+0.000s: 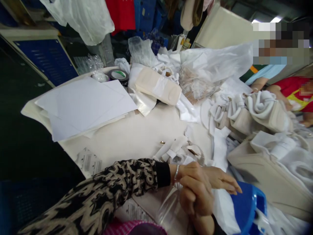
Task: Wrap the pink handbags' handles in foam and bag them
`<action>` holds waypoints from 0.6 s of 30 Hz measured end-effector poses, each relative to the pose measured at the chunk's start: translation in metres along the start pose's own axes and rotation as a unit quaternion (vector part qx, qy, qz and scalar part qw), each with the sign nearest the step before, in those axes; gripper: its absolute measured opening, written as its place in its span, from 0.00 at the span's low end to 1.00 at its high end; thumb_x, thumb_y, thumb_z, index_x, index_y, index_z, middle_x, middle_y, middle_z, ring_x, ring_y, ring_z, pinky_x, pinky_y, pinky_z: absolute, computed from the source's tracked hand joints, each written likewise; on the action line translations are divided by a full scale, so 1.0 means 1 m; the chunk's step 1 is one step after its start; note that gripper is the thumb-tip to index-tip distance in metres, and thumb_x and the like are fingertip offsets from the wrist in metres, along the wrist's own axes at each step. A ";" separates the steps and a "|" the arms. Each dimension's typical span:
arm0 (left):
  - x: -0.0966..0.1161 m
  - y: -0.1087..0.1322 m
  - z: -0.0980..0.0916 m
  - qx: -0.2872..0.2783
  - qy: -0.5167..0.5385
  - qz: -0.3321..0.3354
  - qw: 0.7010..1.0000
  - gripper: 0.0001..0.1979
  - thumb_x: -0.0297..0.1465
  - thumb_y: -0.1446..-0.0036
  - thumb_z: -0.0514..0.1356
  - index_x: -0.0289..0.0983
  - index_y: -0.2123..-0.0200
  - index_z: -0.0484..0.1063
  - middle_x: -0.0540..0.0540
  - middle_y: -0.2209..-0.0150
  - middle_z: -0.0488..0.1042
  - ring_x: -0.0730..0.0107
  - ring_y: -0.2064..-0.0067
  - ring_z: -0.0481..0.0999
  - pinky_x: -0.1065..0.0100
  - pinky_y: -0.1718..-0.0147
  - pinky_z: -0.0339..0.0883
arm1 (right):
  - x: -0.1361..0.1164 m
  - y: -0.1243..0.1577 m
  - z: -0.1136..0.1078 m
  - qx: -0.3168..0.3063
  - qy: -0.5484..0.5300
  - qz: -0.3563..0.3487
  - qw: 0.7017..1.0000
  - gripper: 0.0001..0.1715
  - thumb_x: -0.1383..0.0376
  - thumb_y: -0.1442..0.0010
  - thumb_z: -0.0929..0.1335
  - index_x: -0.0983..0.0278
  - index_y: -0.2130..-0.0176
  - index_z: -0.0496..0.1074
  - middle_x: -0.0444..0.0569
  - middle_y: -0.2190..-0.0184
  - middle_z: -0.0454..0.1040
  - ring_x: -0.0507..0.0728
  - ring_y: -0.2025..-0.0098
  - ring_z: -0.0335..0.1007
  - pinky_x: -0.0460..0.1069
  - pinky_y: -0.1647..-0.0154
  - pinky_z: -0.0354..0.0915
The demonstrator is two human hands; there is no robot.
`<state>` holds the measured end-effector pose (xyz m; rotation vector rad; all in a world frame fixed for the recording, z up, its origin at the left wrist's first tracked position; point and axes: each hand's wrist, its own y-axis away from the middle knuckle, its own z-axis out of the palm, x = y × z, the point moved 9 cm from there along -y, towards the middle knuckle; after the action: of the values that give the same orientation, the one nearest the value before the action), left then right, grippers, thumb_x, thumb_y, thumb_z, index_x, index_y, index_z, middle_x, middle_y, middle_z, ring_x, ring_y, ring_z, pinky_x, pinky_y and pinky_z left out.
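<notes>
Crowding the table (144, 130): beige bags (254, 161). Left of the bags, both hands (199, 189) are crossed together, can't tell if they're gripping anything. Blue thing (242, 202)'s just nearside of the bags, white scraps (180, 142) left.

Hands (198, 187) overlapping, left forearm (132, 178) stretched across

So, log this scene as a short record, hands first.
Left hand: fingers extended toward a blue plastic object; contact unclear
Right hand: curled, crossing in front of the left hand; contents unclear
Table: pale surface
Table's left: white sheets, black roll behind
Table's right: cream bags, white material in their openings
Background: co-worker's light-blue sleeve
</notes>
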<state>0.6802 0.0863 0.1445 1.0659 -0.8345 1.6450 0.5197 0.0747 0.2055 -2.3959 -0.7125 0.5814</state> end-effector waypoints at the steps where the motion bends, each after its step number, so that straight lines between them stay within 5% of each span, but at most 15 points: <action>1: -0.001 -0.001 0.006 -0.050 0.030 -0.010 0.998 0.13 0.16 0.46 0.57 0.35 0.75 0.76 0.54 0.76 0.75 0.65 0.61 0.81 0.67 0.57 0.66 | -0.007 0.004 -0.004 0.030 -0.026 -0.007 0.999 0.13 0.66 0.34 0.57 0.61 0.66 0.66 0.48 0.73 0.65 0.57 0.70 0.64 0.52 0.72 0.61; 4: 0.030 0.016 0.011 -0.219 0.195 -0.017 0.956 0.14 0.22 0.38 0.51 0.36 0.68 0.76 0.51 0.68 0.77 0.71 0.59 0.80 0.68 0.51 0.63 | -0.011 0.009 -0.012 0.126 -0.077 -0.012 0.989 0.07 0.71 0.37 0.61 0.64 0.63 0.67 0.47 0.71 0.65 0.55 0.70 0.64 0.51 0.72 0.62; 6: 0.078 0.037 -0.022 -0.221 0.299 0.054 0.927 0.16 0.25 0.34 0.47 0.35 0.60 0.76 0.48 0.62 0.77 0.74 0.54 0.78 0.67 0.46 0.59 | -0.008 0.007 -0.010 0.158 -0.076 -0.013 0.984 0.08 0.73 0.38 0.62 0.63 0.62 0.67 0.48 0.69 0.65 0.57 0.65 0.67 0.53 0.67 0.66; 9: 0.127 0.093 -0.117 0.040 0.290 0.187 0.938 0.14 0.23 0.37 0.50 0.33 0.59 0.75 0.45 0.59 0.76 0.70 0.54 0.76 0.62 0.45 0.62 | -0.003 -0.002 0.011 0.100 -0.085 -0.002 0.991 0.11 0.75 0.39 0.62 0.63 0.59 0.69 0.51 0.65 0.68 0.59 0.59 0.69 0.56 0.61 0.69; 12: 0.126 0.190 -0.183 0.326 0.117 0.186 0.919 0.09 0.24 0.40 0.55 0.32 0.61 0.74 0.44 0.61 0.75 0.69 0.57 0.74 0.60 0.46 0.63 | 0.002 -0.008 0.053 -0.090 -0.071 0.030 0.993 0.12 0.73 0.36 0.63 0.64 0.54 0.70 0.55 0.57 0.73 0.60 0.52 0.69 0.57 0.54 0.68; 15: 0.089 0.272 -0.190 0.439 0.044 0.108 0.891 0.08 0.26 0.41 0.56 0.33 0.59 0.73 0.45 0.62 0.74 0.69 0.58 0.73 0.61 0.50 0.66 | 0.002 -0.003 0.084 -0.239 -0.017 0.022 0.971 0.13 0.63 0.33 0.63 0.64 0.51 0.70 0.53 0.52 0.75 0.62 0.46 0.67 0.62 0.42 0.61; 18: 0.037 0.315 -0.167 0.436 0.072 -0.002 0.897 0.10 0.29 0.40 0.57 0.34 0.56 0.72 0.43 0.58 0.75 0.67 0.55 0.74 0.59 0.49 0.66 | 0.003 0.001 0.096 -0.292 0.019 0.018 0.956 0.16 0.60 0.32 0.62 0.63 0.49 0.70 0.51 0.52 0.75 0.62 0.43 0.66 0.64 0.36 0.53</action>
<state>0.3311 0.1543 0.1025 1.4977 0.0610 2.1187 0.4702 0.1134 0.1328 -2.9562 -0.9242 0.3688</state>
